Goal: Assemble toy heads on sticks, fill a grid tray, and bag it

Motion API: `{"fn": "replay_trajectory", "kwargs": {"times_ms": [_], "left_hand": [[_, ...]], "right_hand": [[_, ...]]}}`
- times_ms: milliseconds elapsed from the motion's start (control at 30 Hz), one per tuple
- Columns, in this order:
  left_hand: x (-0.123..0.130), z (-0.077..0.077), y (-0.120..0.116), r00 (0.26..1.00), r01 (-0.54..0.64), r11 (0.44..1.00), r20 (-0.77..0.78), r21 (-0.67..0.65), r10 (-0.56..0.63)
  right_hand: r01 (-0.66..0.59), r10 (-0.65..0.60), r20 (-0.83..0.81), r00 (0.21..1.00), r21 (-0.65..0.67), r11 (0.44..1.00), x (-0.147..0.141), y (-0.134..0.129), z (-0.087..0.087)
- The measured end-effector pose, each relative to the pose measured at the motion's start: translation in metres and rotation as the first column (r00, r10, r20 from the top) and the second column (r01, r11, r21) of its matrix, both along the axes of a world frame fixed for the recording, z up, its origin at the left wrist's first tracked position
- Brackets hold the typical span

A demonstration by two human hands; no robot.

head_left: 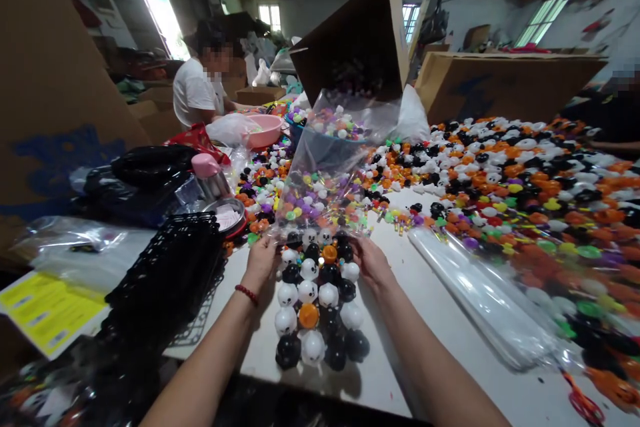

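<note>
Rows of small round toys [307,291], white and black with two orange ones, lie in front of me on the white table. Over their far end a clear plastic bag [320,153] stretches up and away from me. On the left side, my left hand [263,257], with a red bead bracelet on its wrist, is closed on the bag's edge. My right hand [373,261] grips the bag at the opposite side. The fingertips of both hands are partly hidden by the plastic and toys. Whether the near rows lie inside the plastic I cannot tell.
Piled toys [500,153] cover the far and right table. A stack of clear bags [480,293] and red-handled scissors [585,403] lie right. Black plastic baskets [165,273] and a pink-lidded flask [206,173] stand left. A tilted carton [350,40] rises behind; a co-worker [197,93] sits far left.
</note>
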State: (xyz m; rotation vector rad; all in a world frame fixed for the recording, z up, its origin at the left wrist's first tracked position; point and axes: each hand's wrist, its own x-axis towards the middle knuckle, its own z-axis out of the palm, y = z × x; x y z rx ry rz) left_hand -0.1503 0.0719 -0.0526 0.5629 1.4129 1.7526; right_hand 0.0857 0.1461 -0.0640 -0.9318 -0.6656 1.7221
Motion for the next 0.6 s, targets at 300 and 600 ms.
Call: {"fn": "replay_trajectory", "kwargs": {"times_ms": [300, 600], "left_hand": [[-0.001, -0.013, 0.0, 0.987, -0.002, 0.999, 0.163, -0.048, 0.009], [0.025, -0.023, -0.033, 0.903, 0.052, 0.984, -0.412, -0.172, -0.12]], "right_hand": [[-0.133, 0.097, 0.252, 0.963, 0.132, 0.982, 0.002, -0.017, -0.02], [-0.199, 0.106, 0.405, 0.908, 0.193, 0.961, 0.004, -0.03, -0.028]]}}
